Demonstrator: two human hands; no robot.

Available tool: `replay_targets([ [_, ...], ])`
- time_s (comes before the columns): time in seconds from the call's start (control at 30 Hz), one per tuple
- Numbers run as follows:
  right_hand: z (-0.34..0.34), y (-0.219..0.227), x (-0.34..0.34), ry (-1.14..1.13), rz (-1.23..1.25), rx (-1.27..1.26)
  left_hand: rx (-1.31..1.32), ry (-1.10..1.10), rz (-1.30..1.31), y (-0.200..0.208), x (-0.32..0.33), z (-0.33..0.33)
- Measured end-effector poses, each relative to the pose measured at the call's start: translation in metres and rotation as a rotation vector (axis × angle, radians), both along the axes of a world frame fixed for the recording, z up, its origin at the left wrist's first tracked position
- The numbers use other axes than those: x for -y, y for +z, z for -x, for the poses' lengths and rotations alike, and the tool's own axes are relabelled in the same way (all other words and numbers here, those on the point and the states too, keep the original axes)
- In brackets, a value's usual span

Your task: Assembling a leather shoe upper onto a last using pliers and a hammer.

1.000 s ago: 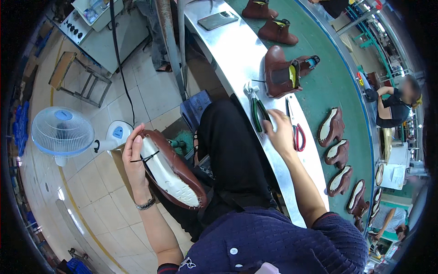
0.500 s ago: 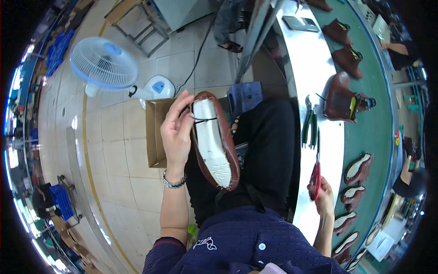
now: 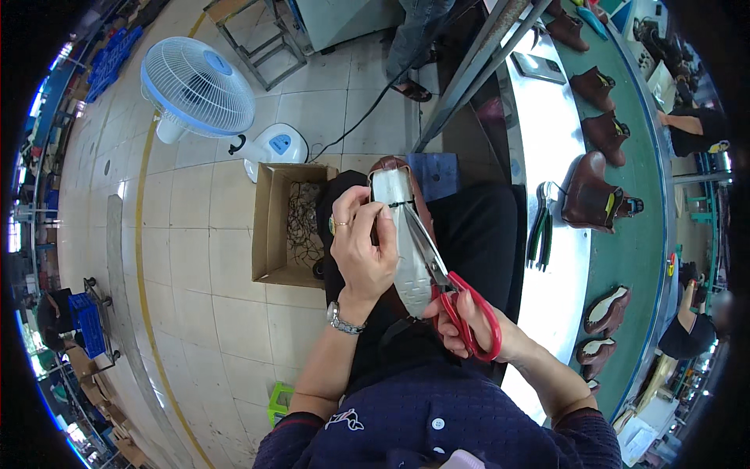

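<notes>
A brown leather shoe upper with a white insole board [image 3: 388, 186] rests over my lap, bottom up. A short black cord [image 3: 401, 204] crosses the board near its far end. My left hand [image 3: 363, 248] is closed in a pinch at the cord's left end, beside the shoe's edge; the fingertips partly hide it. In my right hand [image 3: 461, 316] are red-handled scissors [image 3: 426, 242], fingers through the loops. Their blades lie over the board, the tips close to the cord. Whether the blades touch it I cannot tell.
A cardboard box [image 3: 269, 227] with tangled dark strands stands left of my legs, a fan [image 3: 199, 86] beyond. On the metal bench edge at right lie green-handled pliers [image 3: 539, 234] and a phone [image 3: 539, 68]. Brown shoes [image 3: 590, 191] line the green belt [image 3: 617, 262].
My right hand has brought the scissors from the bench side over to the shoe, blades now at the cord. My left hand and the shoe have shifted right.
</notes>
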State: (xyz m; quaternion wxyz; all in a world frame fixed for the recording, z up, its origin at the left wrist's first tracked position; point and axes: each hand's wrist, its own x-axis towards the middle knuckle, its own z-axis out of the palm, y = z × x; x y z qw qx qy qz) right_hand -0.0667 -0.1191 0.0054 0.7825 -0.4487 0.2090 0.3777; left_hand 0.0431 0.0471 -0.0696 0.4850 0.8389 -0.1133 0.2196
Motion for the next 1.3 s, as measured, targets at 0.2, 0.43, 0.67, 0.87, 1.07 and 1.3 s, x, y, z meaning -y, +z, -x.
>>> replay_targets([
  [0.2,-0.007,-0.013,-0.004,0.078,0.262,0.119,-0.031,-0.059,-0.007,-0.001,-0.003,-0.002],
  [0.43,0.04,-0.017,0.022,-0.08,0.677,0.33,0.16,-0.076,-0.157,0.002,-0.003,-0.004],
  [0.67,0.149,-0.075,0.117,-0.302,1.574,0.127,0.011,0.025,0.256,0.005,0.012,0.001],
  [0.87,0.21,-0.114,0.167,-0.31,1.872,0.008,0.587,0.184,0.298,0.094,-0.007,-0.035],
  [1.07,0.143,-0.112,0.164,-0.395,1.933,0.351,0.303,0.292,0.04,0.041,-0.08,-0.048],
  [1.3,0.036,-0.151,0.163,-0.324,1.95,0.597,-0.256,0.252,-0.037,-0.009,-0.076,-0.007],
])
